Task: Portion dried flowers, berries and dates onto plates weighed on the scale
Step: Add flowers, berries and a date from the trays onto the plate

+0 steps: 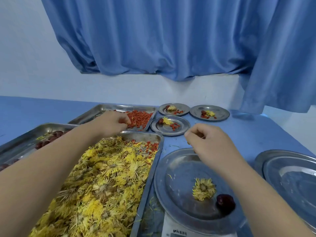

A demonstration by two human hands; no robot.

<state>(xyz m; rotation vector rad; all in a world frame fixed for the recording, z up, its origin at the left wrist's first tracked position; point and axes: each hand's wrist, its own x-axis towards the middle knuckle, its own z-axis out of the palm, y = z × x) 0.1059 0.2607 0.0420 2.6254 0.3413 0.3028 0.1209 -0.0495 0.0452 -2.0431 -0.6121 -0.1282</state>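
Reaches with the left hand [112,123] into the rectangular steel tray [109,106] of red dried berries [140,118], fingertips bunched and pinching at the pile. Holds the right hand [210,141] over the far rim of the round steel plate [177,185] on the white scale [177,228], fingers curled; cannot tell whether anything sits between them. On that plate, nearer than the right hand, beside its forearm: one dried yellow flower [203,189], a dark red date [225,201] just beside.
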